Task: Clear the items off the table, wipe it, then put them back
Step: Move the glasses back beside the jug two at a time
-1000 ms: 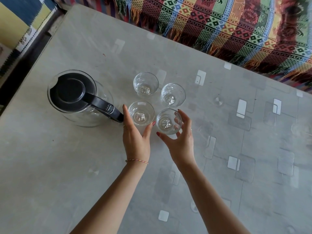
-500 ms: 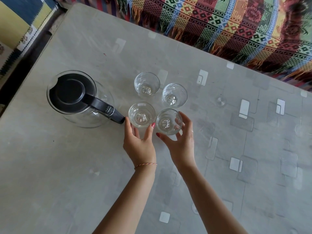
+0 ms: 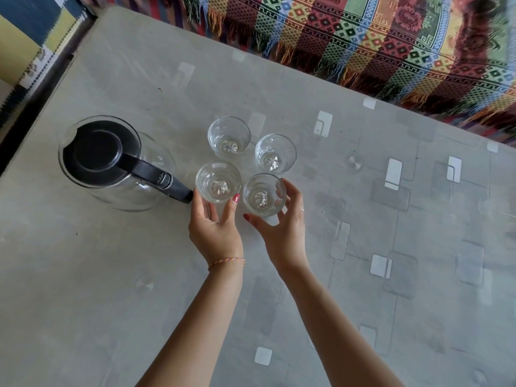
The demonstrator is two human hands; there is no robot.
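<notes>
Soft daylight, faint shadows, wide-angle bending and blur at edges.

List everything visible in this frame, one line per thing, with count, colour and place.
Glasses: 4, clear, clustered mid-table; far-left glass, far-right glass, near-left glass, near-right glass.
Jug: 1, clear glass with black lid and handle, left of the glasses.
Table: 1, grey with pale square pattern, fills the view.
Woven throw: 1, multicoloured with fringe, beyond the far edge.
Left hand: 1, fingers around the near-left glass.
Right hand: 1, fingers around the near-right glass.
</notes>
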